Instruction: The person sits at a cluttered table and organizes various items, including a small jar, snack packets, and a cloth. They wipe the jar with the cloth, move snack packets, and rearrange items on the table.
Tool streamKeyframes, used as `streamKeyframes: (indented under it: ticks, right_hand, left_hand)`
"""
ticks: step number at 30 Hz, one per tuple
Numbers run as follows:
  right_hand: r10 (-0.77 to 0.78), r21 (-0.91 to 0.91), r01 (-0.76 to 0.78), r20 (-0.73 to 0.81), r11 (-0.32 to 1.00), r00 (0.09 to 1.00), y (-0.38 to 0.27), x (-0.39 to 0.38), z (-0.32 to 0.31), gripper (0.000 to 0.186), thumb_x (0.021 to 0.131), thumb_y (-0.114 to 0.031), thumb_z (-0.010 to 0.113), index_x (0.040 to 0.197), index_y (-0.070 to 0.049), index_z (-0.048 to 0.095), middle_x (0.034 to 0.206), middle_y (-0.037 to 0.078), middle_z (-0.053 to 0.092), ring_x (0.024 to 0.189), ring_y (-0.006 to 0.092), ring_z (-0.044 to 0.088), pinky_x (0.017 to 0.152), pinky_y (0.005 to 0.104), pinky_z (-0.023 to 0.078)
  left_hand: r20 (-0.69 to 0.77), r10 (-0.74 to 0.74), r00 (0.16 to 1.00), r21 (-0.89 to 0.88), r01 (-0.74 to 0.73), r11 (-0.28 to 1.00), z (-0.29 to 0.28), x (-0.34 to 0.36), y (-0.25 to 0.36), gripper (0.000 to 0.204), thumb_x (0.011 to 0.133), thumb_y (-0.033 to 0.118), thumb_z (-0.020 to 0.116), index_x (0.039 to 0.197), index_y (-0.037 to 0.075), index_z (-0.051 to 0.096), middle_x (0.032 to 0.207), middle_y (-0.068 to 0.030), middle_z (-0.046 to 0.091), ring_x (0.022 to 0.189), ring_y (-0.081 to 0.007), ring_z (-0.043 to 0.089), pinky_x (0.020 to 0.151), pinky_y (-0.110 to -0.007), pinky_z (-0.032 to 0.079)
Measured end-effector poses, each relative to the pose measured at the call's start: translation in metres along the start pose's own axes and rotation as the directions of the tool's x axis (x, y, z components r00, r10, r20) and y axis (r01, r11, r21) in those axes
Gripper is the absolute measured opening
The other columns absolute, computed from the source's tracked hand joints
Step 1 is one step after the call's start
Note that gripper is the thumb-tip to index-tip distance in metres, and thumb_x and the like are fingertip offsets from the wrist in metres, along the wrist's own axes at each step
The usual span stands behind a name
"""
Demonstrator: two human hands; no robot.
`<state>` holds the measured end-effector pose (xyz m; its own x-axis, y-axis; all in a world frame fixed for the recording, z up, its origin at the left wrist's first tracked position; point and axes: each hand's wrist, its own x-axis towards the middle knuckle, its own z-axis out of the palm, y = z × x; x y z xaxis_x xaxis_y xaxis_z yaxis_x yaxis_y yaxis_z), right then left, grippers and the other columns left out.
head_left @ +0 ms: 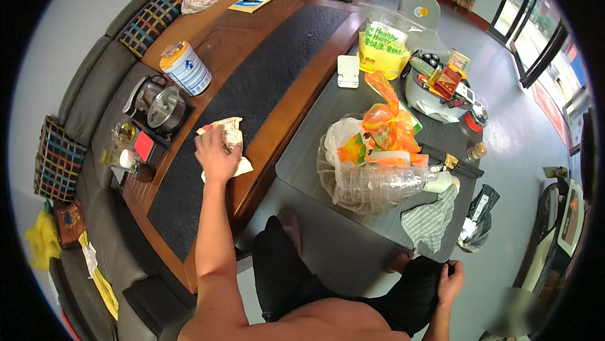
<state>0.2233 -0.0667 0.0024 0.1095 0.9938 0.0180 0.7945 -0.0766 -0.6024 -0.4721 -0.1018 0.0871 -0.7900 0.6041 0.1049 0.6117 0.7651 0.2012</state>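
Note:
My left hand (218,155) reaches out over the long wooden table and presses on a crumpled cream-coloured cloth (232,130) with dark markings. The cloth lies across the table's dark textured centre strip (252,82) and its brown wooden border. My fingers bend over the cloth, and their tips are partly hidden. Down at the right, my right hand (451,283) rests against my black trouser leg, close to the near corner of the grey table (302,152). Its fingers are curled, and whatever lies inside them, if anything, cannot be seen.
A large tin (186,69), a glass-lidded pot (167,111) and several jars stand along the wooden table's left side. The grey table carries a plastic bag with bottles (372,180), a yellow pouch (383,51), a filled bin (435,95) and a striped cloth (432,220).

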Motion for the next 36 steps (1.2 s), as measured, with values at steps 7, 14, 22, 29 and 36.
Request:
streamKeyframes:
  ticks: [7, 14, 22, 29, 36]
  right_hand:
    - [-0.045, -0.055, 0.043, -0.02, 0.998, 0.999, -0.011, 0.006, 0.001, 0.014, 0.087, -0.006, 0.07, 0.095, 0.004, 0.063, 0.092, 0.019, 0.069, 0.088, 0.0339, 0.066, 0.085, 0.0398, 0.052]
    - [-0.027, 0.008, 0.028, -0.054, 1.0, 0.998, -0.018, -0.001, -0.004, 0.017, 0.084, -0.01, 0.072, 0.095, 0.001, 0.064, 0.096, 0.021, 0.066, 0.093, 0.0434, 0.063, 0.084, 0.047, 0.05]
    - [-0.091, 0.035, 0.095, -0.109, 0.995, 0.99, 0.0, -0.008, -0.004, 0.018, 0.082, -0.01, 0.073, 0.093, 0.001, 0.063, 0.096, 0.022, 0.066, 0.094, 0.0432, 0.063, 0.083, 0.0468, 0.05]
    - [-0.065, 0.036, 0.07, -0.126, 0.997, 0.99, -0.005, -0.012, -0.011, 0.019, 0.082, -0.012, 0.074, 0.093, 0.001, 0.064, 0.095, 0.021, 0.067, 0.093, 0.043, 0.064, 0.084, 0.0475, 0.051]
    - [-0.043, -0.005, 0.043, -0.12, 0.999, 0.992, 0.007, -0.01, -0.01, 0.021, 0.084, -0.018, 0.074, 0.095, -0.002, 0.065, 0.097, 0.019, 0.068, 0.097, 0.0415, 0.063, 0.087, 0.0487, 0.05]
  left_hand:
    - [0.094, -0.184, 0.979, -0.026, 0.187, 0.982, -0.014, 0.002, 0.007, 0.1, 0.069, 0.04, 0.08, 0.157, 0.019, 0.038, 0.165, -0.0228, 0.029, 0.138, -0.0524, 0.044, 0.111, -0.059, 0.041]
    - [-0.148, 0.317, 0.937, -0.465, -0.349, 0.814, -0.034, -0.027, 0.064, 0.089, 0.064, 0.021, 0.082, 0.146, 0.005, 0.051, 0.154, -0.0216, 0.046, 0.136, -0.04, 0.053, 0.112, -0.045, 0.045]
    - [-0.167, 0.864, 0.475, -0.638, -0.72, 0.273, -0.099, -0.074, 0.205, 0.085, 0.056, 0.014, 0.084, 0.138, 0.01, 0.061, 0.156, -0.0182, 0.045, 0.139, -0.0383, 0.05, 0.115, -0.044, 0.042]
    - [-0.029, 0.966, 0.255, -0.446, -0.869, 0.216, -0.065, -0.065, 0.257, 0.079, 0.062, 0.021, 0.085, 0.138, 0.013, 0.063, 0.155, -0.0165, 0.047, 0.141, -0.041, 0.045, 0.118, -0.048, 0.036]
    - [0.077, 0.941, 0.33, -0.573, -0.758, 0.313, -0.053, -0.075, 0.238, 0.071, 0.074, 0.02, 0.081, 0.141, 0.009, 0.061, 0.162, -0.0188, 0.04, 0.151, -0.0391, 0.035, 0.122, -0.045, 0.032]
